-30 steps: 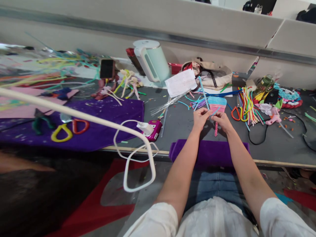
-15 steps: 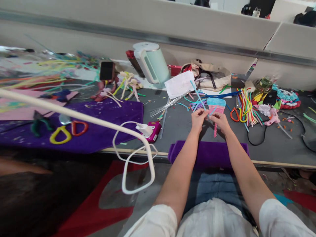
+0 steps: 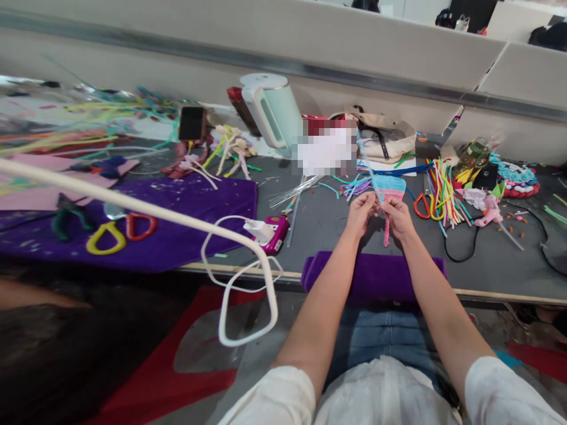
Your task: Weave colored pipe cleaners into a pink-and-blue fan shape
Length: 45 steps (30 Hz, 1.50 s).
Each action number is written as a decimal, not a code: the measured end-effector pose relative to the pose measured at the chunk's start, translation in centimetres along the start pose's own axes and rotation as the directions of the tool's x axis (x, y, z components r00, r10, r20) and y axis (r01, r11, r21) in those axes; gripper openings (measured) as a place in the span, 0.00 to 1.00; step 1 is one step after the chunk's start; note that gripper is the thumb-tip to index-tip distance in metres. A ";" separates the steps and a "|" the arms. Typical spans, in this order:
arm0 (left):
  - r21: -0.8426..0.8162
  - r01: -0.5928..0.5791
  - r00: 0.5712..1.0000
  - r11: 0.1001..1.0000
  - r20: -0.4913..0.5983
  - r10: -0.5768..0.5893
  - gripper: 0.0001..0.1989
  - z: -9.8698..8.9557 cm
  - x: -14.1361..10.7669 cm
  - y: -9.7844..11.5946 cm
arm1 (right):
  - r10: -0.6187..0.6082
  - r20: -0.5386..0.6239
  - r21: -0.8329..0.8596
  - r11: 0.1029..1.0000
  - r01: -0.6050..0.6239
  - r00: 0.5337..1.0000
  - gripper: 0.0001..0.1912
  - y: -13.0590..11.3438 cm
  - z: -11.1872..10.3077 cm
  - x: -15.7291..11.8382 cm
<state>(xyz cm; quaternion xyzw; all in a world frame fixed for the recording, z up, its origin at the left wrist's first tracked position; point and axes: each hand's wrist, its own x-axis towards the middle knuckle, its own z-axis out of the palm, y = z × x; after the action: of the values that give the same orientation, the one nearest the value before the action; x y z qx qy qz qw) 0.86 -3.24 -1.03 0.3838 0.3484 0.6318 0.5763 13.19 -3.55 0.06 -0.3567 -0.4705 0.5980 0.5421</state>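
My left hand (image 3: 361, 215) and my right hand (image 3: 398, 218) are close together above the grey table, fingers pinched. Between them they grip a light blue pipe cleaner (image 3: 368, 165), whose long end sticks up and away from me. Just behind my right hand lies a flat piece made of blue and pink pipe cleaners (image 3: 392, 186). Its pink stem (image 3: 387, 233) shows below, between my wrists. My forearms pass over a rolled purple cloth (image 3: 381, 277) at the table's edge. The exact spot where the fingertips meet the pipe cleaner is small and partly hidden.
Orange-handled scissors (image 3: 422, 206) and a bundle of colored pipe cleaners (image 3: 444, 192) lie to the right. Left are a pink power adapter (image 3: 277, 233), an electric kettle (image 3: 281, 112), a purple cloth (image 3: 212, 206) and green pliers (image 3: 66, 218). A white curved tube (image 3: 177, 215) crosses the left foreground.
The light blue pipe cleaner has swung to the right and stands more upright. My left hand has moved slightly right, closer to my right hand.
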 end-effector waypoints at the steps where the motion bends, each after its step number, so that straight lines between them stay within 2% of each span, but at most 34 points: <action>1: 0.018 0.019 1.000 1.000 0.020 -0.020 0.23 0.2 -0.1 -0.1 | -0.032 -0.055 0.016 0.999 0.033 0.998 0.18 0.0 0.1 0.1; 5: 0.097 0.075 0.988 0.992 0.127 -0.087 0.23 0.9 -0.4 -0.7 | -0.107 -0.190 0.054 0.991 0.119 0.976 0.17 0.2 -0.1 0.4; 7: 0.111 0.053 0.984 0.992 0.164 -0.071 0.23 1.2 -0.5 -0.9 | -0.101 -0.196 0.073 0.990 0.117 0.975 0.16 0.4 -0.2 0.5; 10: 0.166 0.001 0.988 0.986 0.152 -0.027 0.21 1.3 -0.6 -1.2 | -0.102 -0.179 0.049 0.992 0.113 0.979 0.14 0.7 -0.2 0.4; 14: 0.236 0.011 0.994 0.972 0.099 -0.036 0.18 1.2 -0.5 -1.2 | -0.215 -0.207 -0.139 0.972 0.189 0.955 0.13 0.8 -0.5 0.4; 18: 0.290 0.033 0.996 0.956 0.066 -0.055 0.17 1.1 -0.4 -1.5 | -0.265 -0.237 -0.348 0.921 0.173 0.935 0.12 0.9 -1.1 0.6; 21: 0.397 -0.047 0.999 0.917 0.009 0.047 0.13 1.0 -0.3 -1.7 | -0.291 -0.221 -0.469 0.869 0.160 0.931 0.11 1.0 -1.5 0.6; 24: 0.515 -0.140 0.983 0.846 -0.029 0.180 0.07 0.7 -0.2 -1.7 | -0.310 -0.190 -0.550 0.820 0.160 0.932 0.11 1.1 -1.5 0.6; 28: 0.571 -0.225 0.958 0.789 -0.016 0.285 0.04 0.5 -0.1 -1.7 | -0.336 -0.184 -0.591 0.789 0.169 0.924 0.10 1.2 -1.4 0.6; 31: 0.603 -0.252 0.951 0.757 0.011 0.308 0.01 0.4 0.1 -1.8 | -0.320 -0.197 -0.583 0.798 0.152 0.927 0.09 1.1 -1.4 0.7; 34: 0.588 -0.224 0.962 0.777 0.004 0.275 0.01 0.3 0.2 -2.1 | -0.301 -0.196 -0.568 0.811 0.142 0.933 0.09 1.0 -1.4 0.7; 37: 0.520 -0.175 0.977 0.836 -0.011 0.211 0.02 0.3 0.1 -2.2 | -0.277 -0.192 -0.537 0.833 0.135 0.942 0.09 1.2 -1.5 0.7; 42: 0.300 -0.039 0.999 0.953 -0.011 0.045 0.09 0.7 -0.1 -2.0 | -0.230 -0.225 -0.363 0.922 0.138 0.947 0.12 1.8 -1.7 1.1; 45: 0.181 0.046 0.999 0.982 0.004 -0.047 0.13 0.8 -0.2 -1.6 | -0.186 -0.252 -0.287 0.951 0.110 0.950 0.13 1.9 -1.7 1.4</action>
<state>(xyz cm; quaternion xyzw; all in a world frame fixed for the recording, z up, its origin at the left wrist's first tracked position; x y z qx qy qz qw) 2.28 -3.34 -2.13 0.4291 0.4110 0.5821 0.5551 13.93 -1.87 -2.15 -0.4704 -0.4930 0.4301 0.5922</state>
